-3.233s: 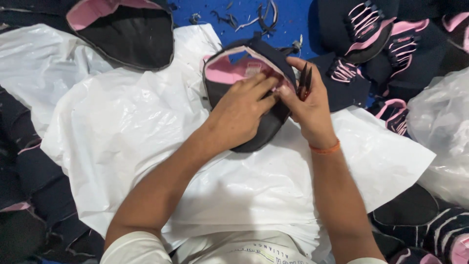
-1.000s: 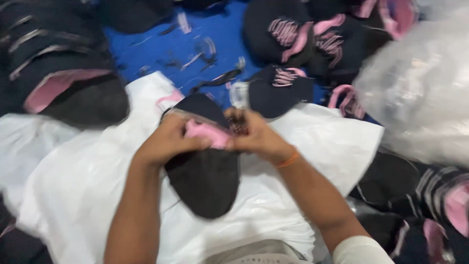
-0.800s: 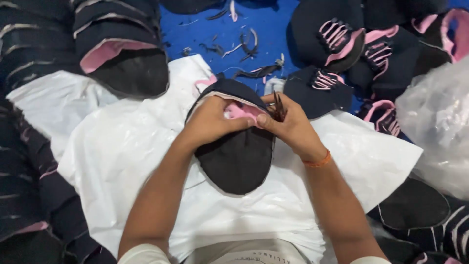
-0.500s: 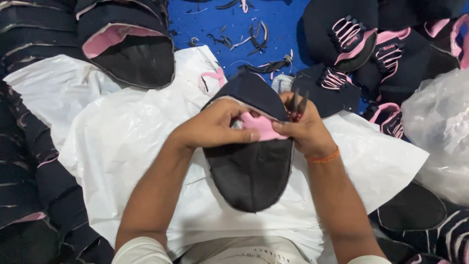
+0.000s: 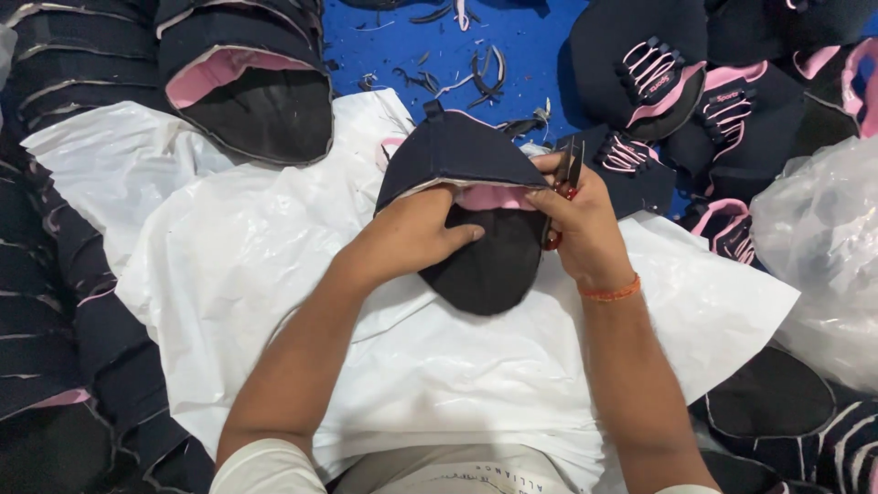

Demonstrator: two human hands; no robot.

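A dark navy shoe upper [image 5: 471,210] with a pink lining lies on a white plastic sheet [image 5: 274,274] in front of me. My left hand [image 5: 412,233] presses on its middle, fingers tucked under the folded navy flap. My right hand [image 5: 576,215] pinches the right edge of the upper at the pink lining and also holds small scissors [image 5: 567,165], blades pointing up between the fingers. An orange thread band sits on my right wrist.
Stacks of similar navy and pink uppers stand at the left [image 5: 55,183] and top left [image 5: 247,82]. More uppers with pink laces [image 5: 658,73] lie at the top right. A clear plastic bag [image 5: 823,247] bulges at the right. Trimmed scraps litter the blue surface [image 5: 457,64].
The upper has been turned and refolded; its navy flap now covers most of the pink lining. Both hands shifted slightly, still on the same piece.
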